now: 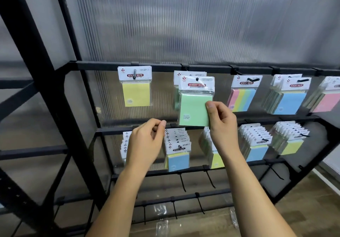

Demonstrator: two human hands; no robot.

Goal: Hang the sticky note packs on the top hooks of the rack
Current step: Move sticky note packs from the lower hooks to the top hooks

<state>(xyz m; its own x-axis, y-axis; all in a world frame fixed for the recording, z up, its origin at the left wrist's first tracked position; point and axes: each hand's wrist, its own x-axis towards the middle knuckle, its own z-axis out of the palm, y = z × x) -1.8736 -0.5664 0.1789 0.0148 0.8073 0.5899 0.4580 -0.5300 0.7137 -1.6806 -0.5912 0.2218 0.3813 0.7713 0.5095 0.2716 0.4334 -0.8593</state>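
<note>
The green sticky note pack (195,106), on the second top hook (197,79), looked light and stiff-padded in slippery film, best taken at its lower edge, where the right hand (222,124) pinched it; the left hand (145,143) curled empty.

Behind everything there's this ribbed translucent plastic panel (184,25), kinda greyish with soft light glowing through it. Off to the left a chunky black metal frame (24,34) with diagonal braces. Bottom right you get a bit of wood-look floor (312,200), brownish planks.
</note>
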